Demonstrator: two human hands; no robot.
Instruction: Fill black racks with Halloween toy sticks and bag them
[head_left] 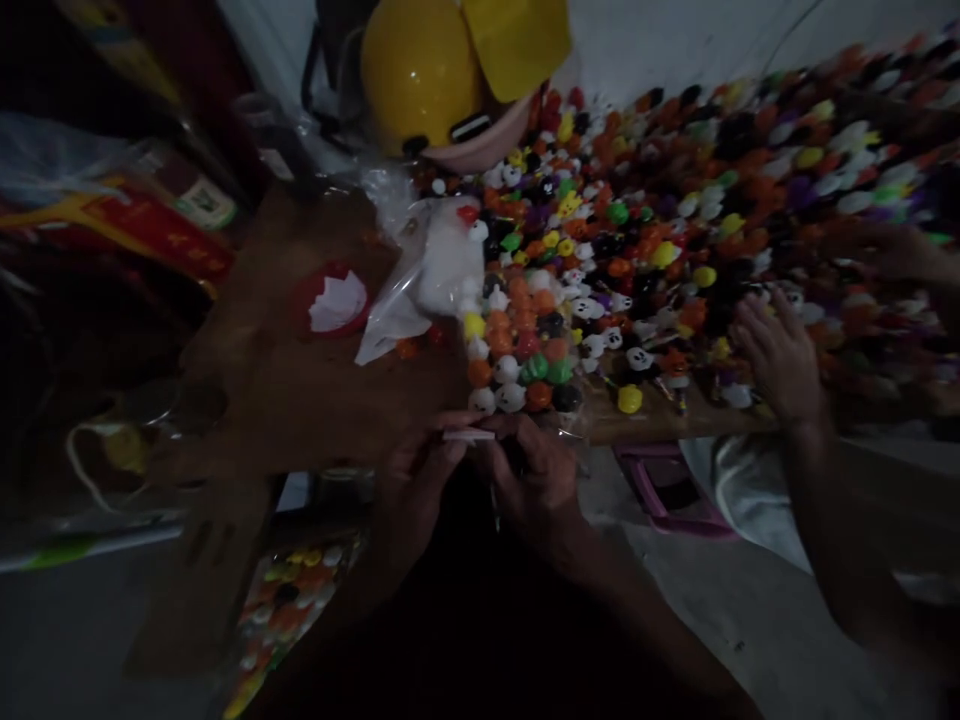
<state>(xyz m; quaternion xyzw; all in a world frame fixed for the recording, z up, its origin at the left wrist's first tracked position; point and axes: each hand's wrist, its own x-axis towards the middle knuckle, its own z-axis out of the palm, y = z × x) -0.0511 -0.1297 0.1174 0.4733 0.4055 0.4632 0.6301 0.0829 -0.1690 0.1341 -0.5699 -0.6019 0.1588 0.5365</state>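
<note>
My left hand (415,487) and my right hand (538,472) are close together at the table's near edge, fingers bent inward. Between their fingertips is a narrow white slip (469,435), seen almost edge-on; both hands appear to pinch it. Just beyond my fingers lies a clear plastic bag packed with small toy heads (525,340), pumpkins and skulls in orange, white, green and black. Its near end reaches my fingertips, and whether they also grip the plastic is too dark to tell. A red dish (306,318) with white paper slips (337,303) stands to the left.
Loose Halloween toys (660,250) cover the table's right side, where a co-worker's hand (780,350) reaches in. Clear plastic bags (409,270) lie left of the packed one. Behind are a yellow helmet (420,75) and a pink basin (487,148). A purple stool (667,490) stands below.
</note>
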